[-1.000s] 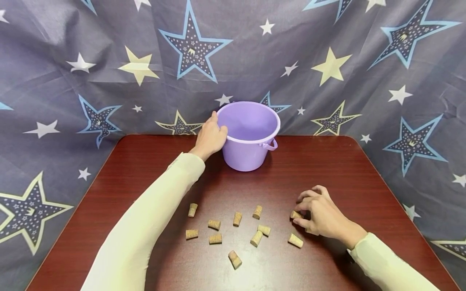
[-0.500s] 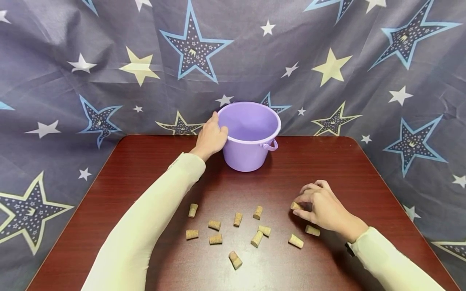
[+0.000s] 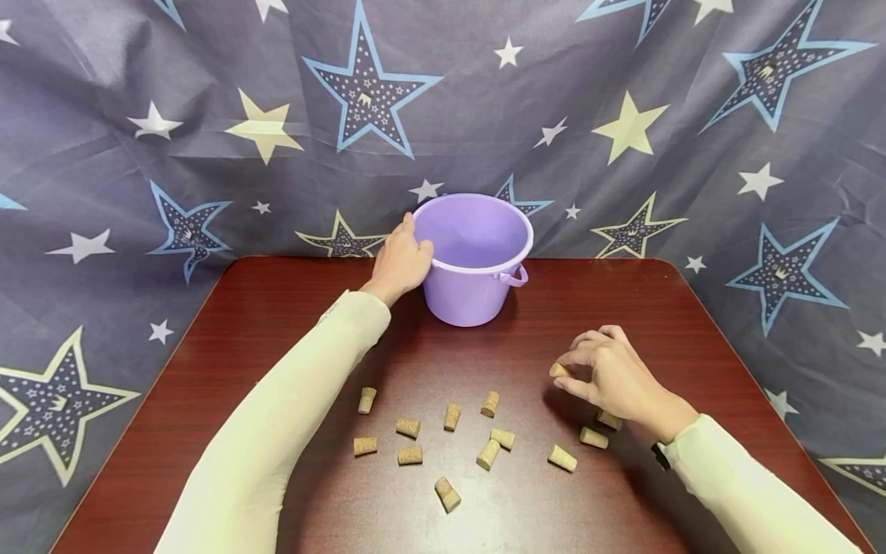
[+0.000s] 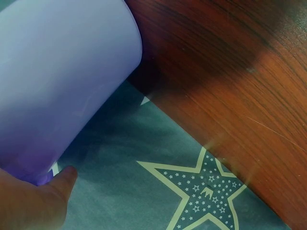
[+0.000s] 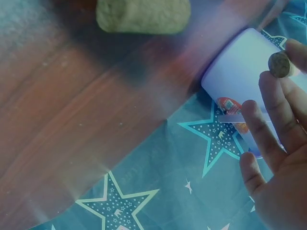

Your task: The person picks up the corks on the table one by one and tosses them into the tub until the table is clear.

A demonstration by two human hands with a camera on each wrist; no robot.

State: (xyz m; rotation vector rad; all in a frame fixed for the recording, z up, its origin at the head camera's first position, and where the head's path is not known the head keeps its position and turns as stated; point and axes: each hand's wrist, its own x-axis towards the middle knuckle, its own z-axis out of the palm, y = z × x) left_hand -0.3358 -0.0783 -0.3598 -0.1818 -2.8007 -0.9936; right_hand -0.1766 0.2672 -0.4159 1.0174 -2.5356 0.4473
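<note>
A purple plastic bucket (image 3: 465, 296) stands upright at the back of the table. My left hand (image 3: 401, 263) grips its rim on the left side; in the left wrist view a fingertip (image 4: 67, 178) shows beside the bucket wall. Over the right part of the table, my right hand (image 3: 619, 378) pinches a cork (image 3: 558, 370) between thumb and index finger. The right wrist view shows the end of that held cork (image 5: 278, 64), the other fingers spread. Under the right hand lie two corks, one pale (image 3: 594, 438) and one partly hidden by the wrist (image 3: 609, 419).
Several corks lie scattered on the dark red wooden table (image 3: 540, 508), among them a two-toned cork (image 3: 447, 495) near the front and one at the left (image 3: 367, 400). The bucket's handle (image 3: 514, 277) hangs at its front right. A star-patterned cloth (image 3: 228, 92) hangs behind.
My right hand has lifted a cork and moved slightly away from me, uncovering two corks beneath it. My left hand and the bucket stay in place.
</note>
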